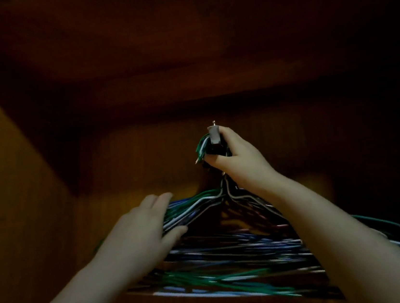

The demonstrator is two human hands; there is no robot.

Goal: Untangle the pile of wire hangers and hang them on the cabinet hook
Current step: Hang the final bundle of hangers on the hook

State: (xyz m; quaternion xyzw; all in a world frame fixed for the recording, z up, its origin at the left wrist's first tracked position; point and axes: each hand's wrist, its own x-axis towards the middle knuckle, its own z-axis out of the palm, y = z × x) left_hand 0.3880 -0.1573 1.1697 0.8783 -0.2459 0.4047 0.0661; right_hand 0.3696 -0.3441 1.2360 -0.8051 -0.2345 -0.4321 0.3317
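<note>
A thick bundle of wire hangers [231,253] in green, white, blue and black hangs inside a dim wooden cabinet. Their hook ends are gathered over a small metal cabinet hook [214,134] on the back wall. My right hand [237,156] is closed around those gathered hook ends right at the cabinet hook. My left hand [142,224] lies flat, fingers extended, against the left shoulders of the bundle, touching the wires without gripping them. The hangers' lower bars are motion-blurred.
The cabinet's brown back wall [144,158] is just behind the hangers. A lighter wooden side panel [9,187] rises on the left. The right side is very dark. One green hanger loop [394,225] sticks out to the right of my right forearm.
</note>
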